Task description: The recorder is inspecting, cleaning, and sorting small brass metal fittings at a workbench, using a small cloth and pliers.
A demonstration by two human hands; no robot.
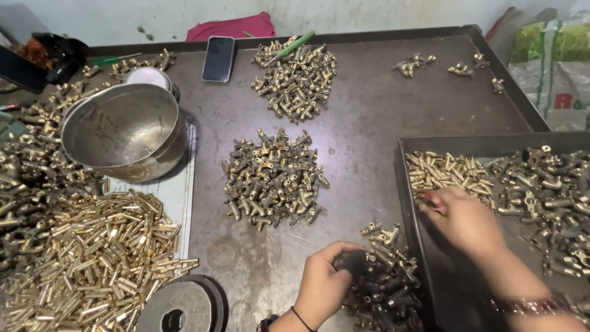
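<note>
My left hand rests at the near edge of the table, its fingers curled over a dark part at the edge of a heap of dull brass fittings. My right hand reaches into a dark metal tray at the right, its fingertips on a pile of small shiny brass pins. Whether it holds a pin I cannot tell. Larger dull fittings fill the tray's right side. A watch or bracelet sits on my right wrist.
Two more heaps of fittings lie mid-table and at the back. A steel bowl stands at the left above a big pile of brass tubes. A phone, a green pen and a round metal disc are also here.
</note>
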